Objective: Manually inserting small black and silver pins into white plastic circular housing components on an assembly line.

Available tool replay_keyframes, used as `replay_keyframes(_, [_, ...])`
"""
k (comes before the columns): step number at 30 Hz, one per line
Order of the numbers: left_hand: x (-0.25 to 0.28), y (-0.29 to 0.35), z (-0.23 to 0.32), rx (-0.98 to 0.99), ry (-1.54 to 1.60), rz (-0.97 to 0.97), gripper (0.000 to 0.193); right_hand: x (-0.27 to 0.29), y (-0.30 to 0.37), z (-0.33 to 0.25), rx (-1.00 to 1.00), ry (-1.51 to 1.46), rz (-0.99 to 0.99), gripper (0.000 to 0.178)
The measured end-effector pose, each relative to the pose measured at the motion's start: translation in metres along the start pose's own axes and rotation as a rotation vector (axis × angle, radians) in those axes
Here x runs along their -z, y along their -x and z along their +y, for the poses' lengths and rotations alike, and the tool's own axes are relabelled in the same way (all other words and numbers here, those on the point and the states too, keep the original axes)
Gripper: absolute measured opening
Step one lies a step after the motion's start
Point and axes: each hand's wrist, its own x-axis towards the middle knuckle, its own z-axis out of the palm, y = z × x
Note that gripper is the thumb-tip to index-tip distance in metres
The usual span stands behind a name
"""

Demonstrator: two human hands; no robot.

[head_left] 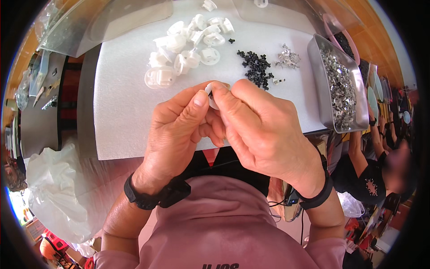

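Above the near part of the white foam sheet point(121, 112), my two hands meet at a small white plastic part point(208, 89). My left hand point(172, 123) pinches it between thumb and fingers. Pressed against it from the other side are the thumb and forefinger of my right hand point(268, 130); a dark spot shows in the part, and the fingers hide most of the rest. Beyond my left hand lies a loose pile of white round plastic parts point(175, 42). Past my right hand are a heap of black cross-shaped pieces point(255, 67) and a small cluster of shiny metal pieces point(287, 58).
On the right stands a metal tray point(317, 71) full of small metal pieces, with a pink basin point(353, 47) of dark pieces behind it. Clear plastic sheeting point(130, 20) borders the far side. A plastic bag point(58, 188) hangs at lower left. Another person point(363, 177) sits at right.
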Motion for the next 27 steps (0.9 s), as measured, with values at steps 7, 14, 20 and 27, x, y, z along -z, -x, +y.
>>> replay_keyframes(7, [-0.009, 0.003, 0.001, -0.024, -0.135, 0.081, 0.044, 0.006, -0.002, -0.002, 0.018, 0.079, -0.134, 0.056])
replay_keyframes(14, [-0.009, 0.002, -0.003, -0.079, -0.219, 0.124, 0.039, 0.005, -0.003, 0.000, 0.017, 0.078, -0.182, 0.047])
replay_keyframes(20, [-0.010, 0.004, -0.002, -0.115, -0.203, 0.124, 0.041, 0.001, -0.003, -0.003, 0.015, 0.040, -0.153, 0.047])
replay_keyframes(27, [-0.004, 0.005, -0.001, -0.062, -0.028, 0.027, 0.047, -0.003, 0.004, 0.001, -0.242, -0.536, 0.177, 0.022])
